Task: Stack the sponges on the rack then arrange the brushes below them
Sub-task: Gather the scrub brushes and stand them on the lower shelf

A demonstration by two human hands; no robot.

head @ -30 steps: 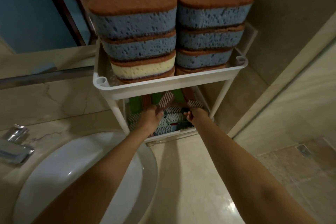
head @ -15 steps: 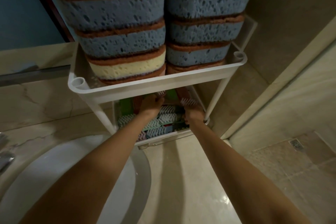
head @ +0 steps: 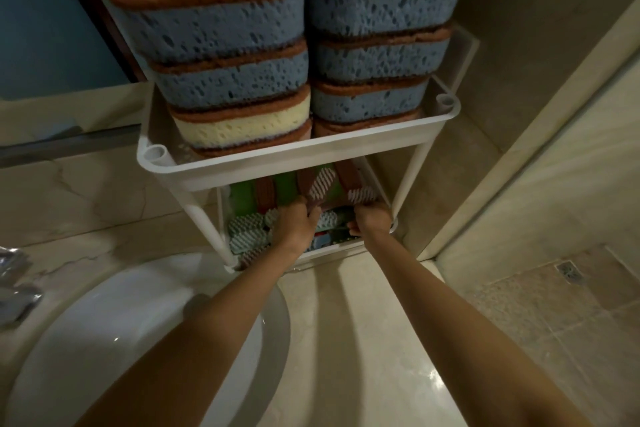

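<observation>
Two brown scrub brushes were the whole story at this point, both down on the lower shelf (head: 337, 247) of the white rack (head: 277, 168). The left hand (head: 296, 227) had its fingers wrapped round the near end of the left brown brush (head: 318, 187), and the right hand (head: 372, 220) was clamped on the right brown brush (head: 360, 194), bristles facing up on both. Looked to me like they were being angled in on top of the pile because that shelf was pretty full: teal-bristled brushes (head: 247, 230) up front, green-backed brushes (head: 242, 198) behind. Reaching in low from the front made sense, since the upper tray hung right over it. Up there the sponges (head: 377, 55) sat in two neat stacks side by side, mostly blue with brown scouring tops, plus one yellow sponge (head: 242, 126) low in the left stack, so I'd call that half done. Rack stood on the beige counter (head: 363, 340), just beside the white sink basin (head: 104, 340).
</observation>
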